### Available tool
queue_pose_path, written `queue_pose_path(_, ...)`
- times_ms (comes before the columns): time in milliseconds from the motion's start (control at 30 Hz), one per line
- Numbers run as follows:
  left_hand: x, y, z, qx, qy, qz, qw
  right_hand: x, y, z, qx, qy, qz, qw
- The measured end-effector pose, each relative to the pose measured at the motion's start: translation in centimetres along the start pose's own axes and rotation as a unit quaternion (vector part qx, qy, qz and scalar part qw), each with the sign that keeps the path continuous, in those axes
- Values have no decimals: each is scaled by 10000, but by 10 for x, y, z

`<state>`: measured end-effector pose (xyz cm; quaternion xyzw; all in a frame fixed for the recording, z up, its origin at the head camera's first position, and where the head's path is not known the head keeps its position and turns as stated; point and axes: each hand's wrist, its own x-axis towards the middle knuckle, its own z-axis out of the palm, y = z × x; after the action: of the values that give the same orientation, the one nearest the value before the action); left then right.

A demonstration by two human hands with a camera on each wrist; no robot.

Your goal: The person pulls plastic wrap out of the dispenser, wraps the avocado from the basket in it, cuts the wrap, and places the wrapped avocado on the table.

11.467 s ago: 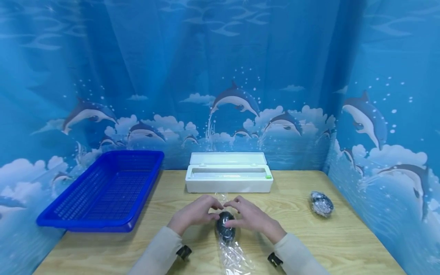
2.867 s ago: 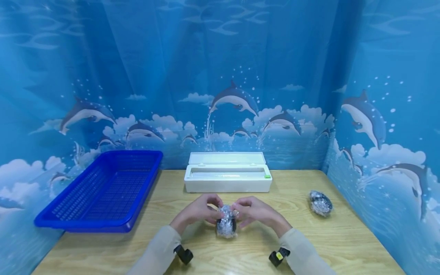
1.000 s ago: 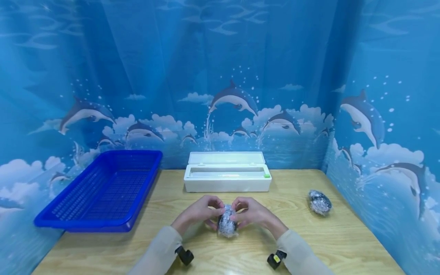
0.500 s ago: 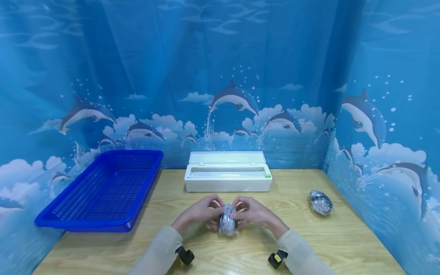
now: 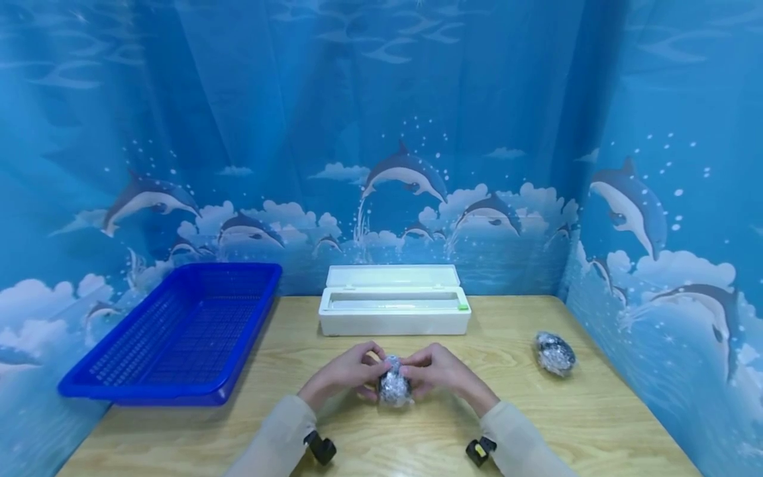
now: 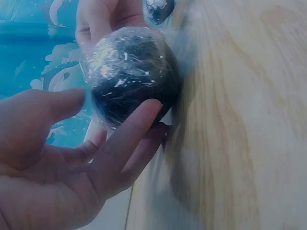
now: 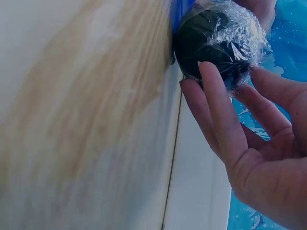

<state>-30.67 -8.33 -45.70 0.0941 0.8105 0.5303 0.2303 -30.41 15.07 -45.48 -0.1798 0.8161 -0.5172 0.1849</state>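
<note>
A dark, egg-shaped, avocado-like fruit [image 5: 395, 387] wrapped in crinkled cling film sits between both hands at the middle of the wooden table. My left hand [image 5: 352, 371] holds it from the left, with thumb and fingers at the film. From the other side my right hand [image 5: 438, 372] pinches the film on top with the thumb and curled fingers. In the left wrist view the wrapped fruit [image 6: 136, 72] shows its glossy film, with fingertips beneath. The right wrist view shows the fruit's bare-looking dark side [image 7: 204, 43], with fingertips on it.
A second film-wrapped dark fruit [image 5: 555, 354] lies at the right of the table. Behind the hands stands a white cling film dispenser box [image 5: 395, 324], lid raised. A blue plastic basket [image 5: 169, 392] is at the left. Dolphin-print curtains [image 5: 507, 132] enclose the table.
Earlier, a long strip of film trailed from the fruit towards the front edge; now it is folded over the fruit. In the last second the fingers shift slightly on the film, with little other movement.
</note>
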Motion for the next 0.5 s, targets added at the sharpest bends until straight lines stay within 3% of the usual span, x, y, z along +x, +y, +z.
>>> queue_pose_path(233, 1, 1, -1, -136, 46, 173, 9997, -1, -6, -3, 85, 75, -123, 9999)
queue_pose_path(400, 1, 2, -3, -392, 405, 606, 9966, -1, -7, -3, 561, 232, -209, 9979)
queue_pose_path(500, 1, 4, -4, -270, 706, 852, 9935, -2, -7, -5, 651, 386, -165, 9970)
